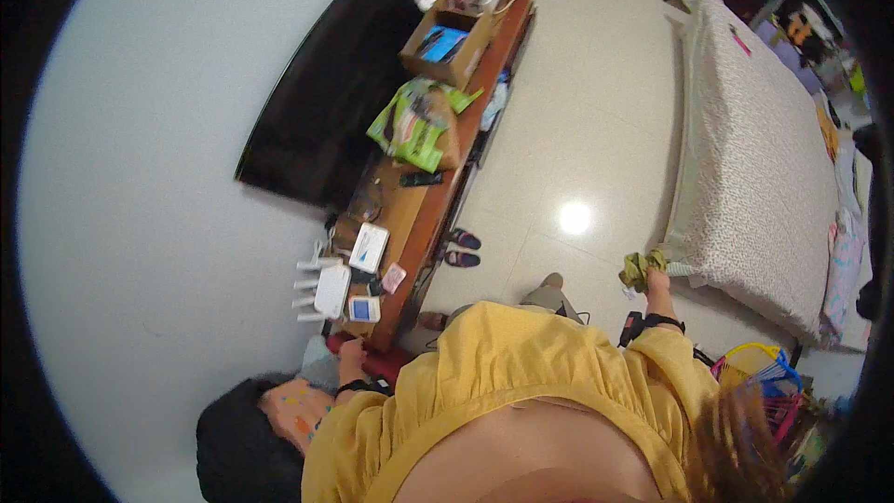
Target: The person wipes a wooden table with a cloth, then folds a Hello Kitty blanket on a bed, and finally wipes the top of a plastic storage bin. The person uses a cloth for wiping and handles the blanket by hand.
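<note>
A crumpled olive-green cloth [634, 271] with a small white tag hangs from my right hand [656, 281], whose fingers are closed around it. That hand is held out beside the near corner of the bed [758, 175]. My left hand [352, 351] is low at the near end of the wooden TV bench [412, 251]. Against it is a dark red object [384, 363], partly hidden by my sleeve. Whether the left fingers grip that object or only touch it is unclear. Both wrists wear black bands.
On the bench are a white router [332, 291], a white box [369, 247], a remote control [421, 179], a green plastic bag [412, 129] and a cardboard box [447, 49]. Slippers [463, 248] lie on the tiled floor. A colourful basket [761, 384] stands at right.
</note>
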Available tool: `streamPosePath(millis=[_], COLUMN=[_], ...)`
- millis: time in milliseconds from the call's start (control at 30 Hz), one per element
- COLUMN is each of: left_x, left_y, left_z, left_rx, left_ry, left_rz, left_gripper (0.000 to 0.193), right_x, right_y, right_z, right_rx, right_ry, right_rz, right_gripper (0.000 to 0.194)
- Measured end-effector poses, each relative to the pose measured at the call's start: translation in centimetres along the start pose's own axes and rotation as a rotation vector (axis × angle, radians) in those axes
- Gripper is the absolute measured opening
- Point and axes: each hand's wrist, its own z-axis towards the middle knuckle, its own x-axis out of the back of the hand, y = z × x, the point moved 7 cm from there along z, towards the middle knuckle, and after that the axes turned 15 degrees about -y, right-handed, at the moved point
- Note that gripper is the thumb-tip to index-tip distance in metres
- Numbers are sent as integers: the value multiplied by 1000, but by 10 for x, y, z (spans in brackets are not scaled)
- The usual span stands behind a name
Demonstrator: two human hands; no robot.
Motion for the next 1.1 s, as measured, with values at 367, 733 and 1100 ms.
streamPosePath(millis=[367,733,1100], left_x=[-112,-114,-61], left_y=[359,450,659], left_z=[-16,17,94], left_rx=[-633,-259,-510], left_ry=[61,-96,-73], left_rz=[290,226,266], left_gripper=[42,21,32], right_x=[127,79,164], right_y=[171,156,-196], right_z=[-27,-101,46], right_rx=[-84,-379,-54], right_ry=[110,60,78], right_rz=[368,518,211], right_gripper=[28,30,31])
